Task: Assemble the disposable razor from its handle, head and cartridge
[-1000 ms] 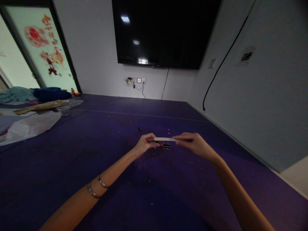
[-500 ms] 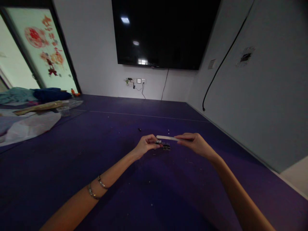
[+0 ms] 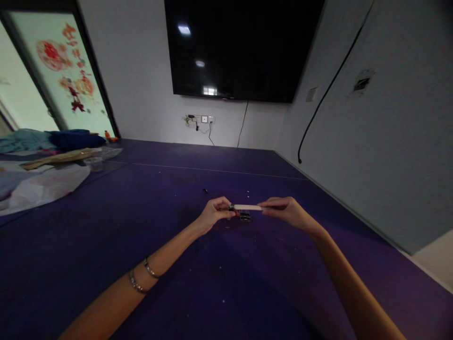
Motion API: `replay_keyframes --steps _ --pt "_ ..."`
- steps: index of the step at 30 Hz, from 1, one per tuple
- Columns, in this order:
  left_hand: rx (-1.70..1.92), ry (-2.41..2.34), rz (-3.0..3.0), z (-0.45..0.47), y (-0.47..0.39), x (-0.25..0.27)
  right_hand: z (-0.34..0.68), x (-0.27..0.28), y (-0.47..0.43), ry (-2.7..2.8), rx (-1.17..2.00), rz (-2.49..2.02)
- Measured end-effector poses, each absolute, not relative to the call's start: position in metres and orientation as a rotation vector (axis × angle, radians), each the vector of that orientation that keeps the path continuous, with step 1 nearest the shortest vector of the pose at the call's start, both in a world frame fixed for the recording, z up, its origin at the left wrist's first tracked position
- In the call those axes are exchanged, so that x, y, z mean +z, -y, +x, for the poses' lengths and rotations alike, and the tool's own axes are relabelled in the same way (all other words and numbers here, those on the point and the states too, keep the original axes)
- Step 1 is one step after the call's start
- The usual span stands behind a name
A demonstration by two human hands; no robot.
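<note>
My left hand point(image 3: 216, 215) pinches a small part with a dark, shiny end point(image 3: 231, 208); most of it is hidden by the fingers, so its kind is unclear. Opposite it, my right hand point(image 3: 285, 211) grips one end of a flat pale stick point(image 3: 247, 207) with a rounded tip. The stick lies level between the hands, its far end meeting or just overlapping the small part. Just below the stick, a small dark item with a clear edge point(image 3: 245, 217) rests on the purple surface point(image 3: 170, 283).
A small black piece point(image 3: 205, 191) and white specks point(image 3: 248, 194) lie beyond my hands. At the left are a white plastic sheet point(image 3: 53, 189), brown material point(image 3: 63, 158) and blue cloth point(image 3: 76, 139). A loose black cable point(image 3: 325, 94) hangs along the right wall; a television point(image 3: 244, 52) hangs ahead.
The stick has levelled out, its free tip moving down and slightly right to the small part in my left hand. My left hand has barely moved.
</note>
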State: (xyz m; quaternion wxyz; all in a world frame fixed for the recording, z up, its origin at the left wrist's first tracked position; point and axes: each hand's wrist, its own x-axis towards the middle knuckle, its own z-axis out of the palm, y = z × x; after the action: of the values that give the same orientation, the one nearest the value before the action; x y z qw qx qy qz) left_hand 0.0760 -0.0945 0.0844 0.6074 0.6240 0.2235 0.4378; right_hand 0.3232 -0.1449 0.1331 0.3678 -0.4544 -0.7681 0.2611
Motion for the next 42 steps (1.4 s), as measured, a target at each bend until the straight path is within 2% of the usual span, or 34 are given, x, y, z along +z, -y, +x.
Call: replay_keyframes --steps 7,14,23,27,42 --pt "1.013 -0.459 1.328 0.077 0.098 0.084 0.335 0.122 0.137 1.835 0.634 -1.231" --pt "1.154 -0.669 1.302 0.082 0.098 0.078 0.313 0.115 0.134 1.555 0.784 -1.169" --pt "1.220 -0.750 1.169 0.084 0.092 0.079 0.247 0.107 0.150 1.084 1.271 -0.969" --pt "1.247 -0.702 1.235 0.084 0.091 0.079 0.236 0.104 0.157 0.999 1.393 -0.893" --pt "1.261 -0.690 1.307 0.085 0.094 0.082 0.224 0.095 0.205 0.732 1.481 -0.894"
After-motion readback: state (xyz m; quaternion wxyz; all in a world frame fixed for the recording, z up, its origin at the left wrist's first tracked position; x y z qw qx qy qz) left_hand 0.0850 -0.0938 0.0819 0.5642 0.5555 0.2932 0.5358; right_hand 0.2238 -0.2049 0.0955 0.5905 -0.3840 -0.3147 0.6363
